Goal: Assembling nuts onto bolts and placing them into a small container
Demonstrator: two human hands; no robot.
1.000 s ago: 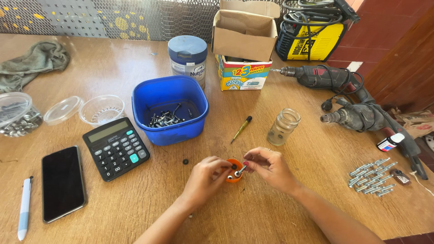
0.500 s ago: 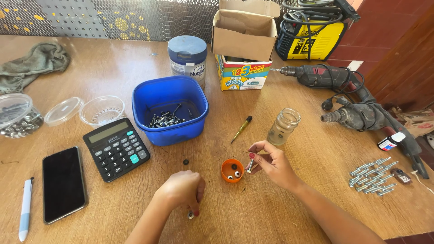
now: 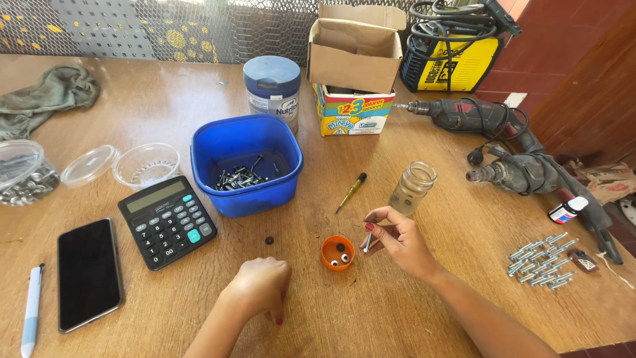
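My right hand (image 3: 397, 240) pinches a small metal bolt (image 3: 368, 242) upright just right of a small orange cap (image 3: 338, 252), which holds a few little washers or nuts. My left hand (image 3: 260, 286) rests knuckles-up on the wooden table (image 3: 331, 318), fingers curled under, left and nearer than the cap; whether it holds anything is hidden. A small black nut (image 3: 269, 240) lies on the table beyond the left hand. A blue plastic tub (image 3: 245, 162) with several dark screws stands farther back.
A calculator (image 3: 167, 219), phone (image 3: 88, 273) and pen (image 3: 31, 309) lie at left, with clear plastic bowls (image 3: 146, 166) behind. A small glass jar (image 3: 412, 187), a screwdriver (image 3: 350, 191), two power drills (image 3: 503, 146), a pile of bolts (image 3: 540, 260), a tin and cardboard boxes surround the middle.
My left hand left the orange cap and drew back toward me, settling curled on the table. My right hand lifted slightly to the right, still pinching the bolt.
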